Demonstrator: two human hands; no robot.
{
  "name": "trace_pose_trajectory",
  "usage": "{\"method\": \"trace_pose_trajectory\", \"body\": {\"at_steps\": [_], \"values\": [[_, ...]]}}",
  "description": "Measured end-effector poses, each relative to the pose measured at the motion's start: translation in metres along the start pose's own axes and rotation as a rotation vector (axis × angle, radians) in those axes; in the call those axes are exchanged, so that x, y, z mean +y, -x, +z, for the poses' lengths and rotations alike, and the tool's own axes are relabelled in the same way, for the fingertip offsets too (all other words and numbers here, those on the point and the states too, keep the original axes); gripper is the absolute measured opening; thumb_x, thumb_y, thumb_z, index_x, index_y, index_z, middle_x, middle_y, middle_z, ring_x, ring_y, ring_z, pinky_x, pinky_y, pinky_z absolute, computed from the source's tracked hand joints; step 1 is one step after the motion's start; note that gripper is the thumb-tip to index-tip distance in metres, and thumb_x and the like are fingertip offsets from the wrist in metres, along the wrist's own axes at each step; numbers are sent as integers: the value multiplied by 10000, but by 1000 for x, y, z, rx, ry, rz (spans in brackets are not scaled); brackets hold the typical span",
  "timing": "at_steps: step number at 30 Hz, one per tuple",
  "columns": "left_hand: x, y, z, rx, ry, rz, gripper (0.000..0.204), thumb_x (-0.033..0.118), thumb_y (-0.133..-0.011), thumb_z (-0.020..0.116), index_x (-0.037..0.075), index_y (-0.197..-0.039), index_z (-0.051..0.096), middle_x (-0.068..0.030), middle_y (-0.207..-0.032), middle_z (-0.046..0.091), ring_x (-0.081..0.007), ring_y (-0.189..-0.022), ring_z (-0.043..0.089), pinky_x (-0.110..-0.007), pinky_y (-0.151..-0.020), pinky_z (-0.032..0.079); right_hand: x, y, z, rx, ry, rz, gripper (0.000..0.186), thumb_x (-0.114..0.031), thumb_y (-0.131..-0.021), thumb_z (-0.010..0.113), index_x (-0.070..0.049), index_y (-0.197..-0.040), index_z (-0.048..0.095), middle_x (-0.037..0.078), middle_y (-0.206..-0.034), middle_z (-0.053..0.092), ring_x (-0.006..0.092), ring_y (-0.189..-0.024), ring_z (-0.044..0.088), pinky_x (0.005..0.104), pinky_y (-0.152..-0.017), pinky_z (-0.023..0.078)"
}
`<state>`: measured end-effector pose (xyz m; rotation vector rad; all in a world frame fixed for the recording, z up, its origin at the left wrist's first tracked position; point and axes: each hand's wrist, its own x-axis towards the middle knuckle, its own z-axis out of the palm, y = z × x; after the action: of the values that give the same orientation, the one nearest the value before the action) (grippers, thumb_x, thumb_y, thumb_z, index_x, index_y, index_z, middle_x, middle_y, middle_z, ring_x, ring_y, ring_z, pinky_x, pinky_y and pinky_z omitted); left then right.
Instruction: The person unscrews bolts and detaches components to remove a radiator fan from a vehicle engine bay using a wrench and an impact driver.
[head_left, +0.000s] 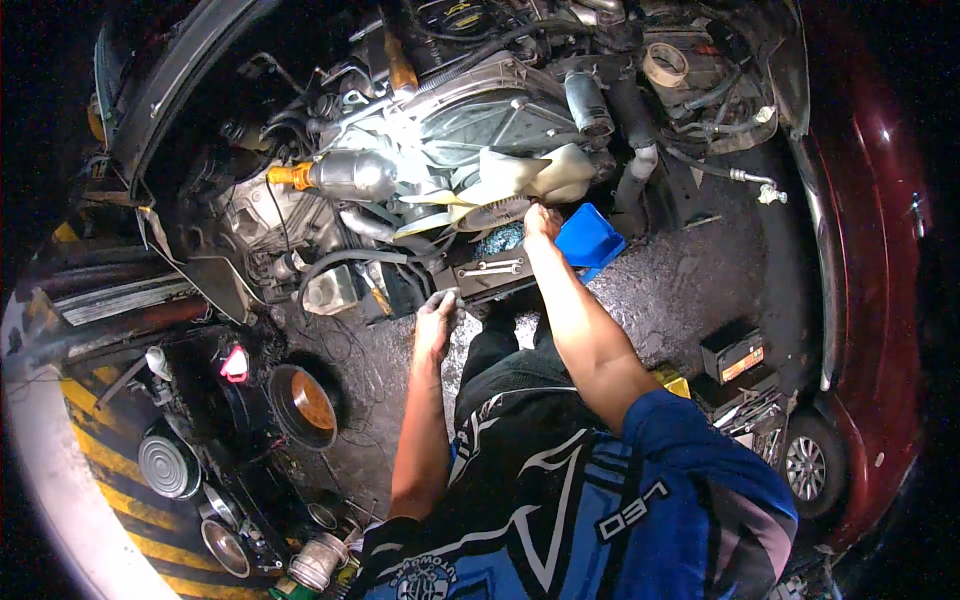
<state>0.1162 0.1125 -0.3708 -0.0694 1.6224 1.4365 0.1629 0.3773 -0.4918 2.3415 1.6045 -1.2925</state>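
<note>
Head view looks straight down on a person in a blue and black jersey leaning over an engine (400, 190) that stands out of its car on a dark, oily floor (690, 290).

Both bare arms stretch forward. The right hand (541, 221) reaches to the pale plastic cooling fan (520, 175) at the front of the engine, fingers curled against the toothed hub just under the blades; whether it truly grips or only presses there cannot be told. The left hand (437, 318) hangs lower with loosely bent fingers, next to the dark bracket (495, 272) below the fan; it appears to hold nothing, though a small item would be hidden.

The fan looks light and stiff, but its thin blades would likely crack if levered, so the metal hub at the centre seems the sounder place to take hold. Everything near looks greasy and probably slippery.

A blue plastic container (590, 240) lies just beside the right wrist. To the right rises a dark red car body (870, 200), with a black battery (735, 352) on the floor near it. At the left, round metal parts (168, 465) sit along a yellow-and-black striped edge (110, 470).
</note>
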Motion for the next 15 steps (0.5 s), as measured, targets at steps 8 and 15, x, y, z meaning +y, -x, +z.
{"method": "trace_pose_trajectory", "body": {"at_steps": [8,15], "values": [[-3,-9,7,-55,12,-41,214,135,-893,593,22,-1076,599,-22,-818,606,-97,-649,539,-219,-587,447,21,-46,45,136,-85,39,408,-404,-821,423,-81,-945,639,133,-1032,630,287,-985,595,410,-823,463],[-9,-9,-10,17,72,-92,224,150,-889,604,30,-1078,604,-4,-782,585,-98,-641,534,-219,-567,446,21,-27,58,126,-152,16,347,-373,-797,475,-59,-801,623,137,-899,664,255,-878,635,405,-707,512]]}}
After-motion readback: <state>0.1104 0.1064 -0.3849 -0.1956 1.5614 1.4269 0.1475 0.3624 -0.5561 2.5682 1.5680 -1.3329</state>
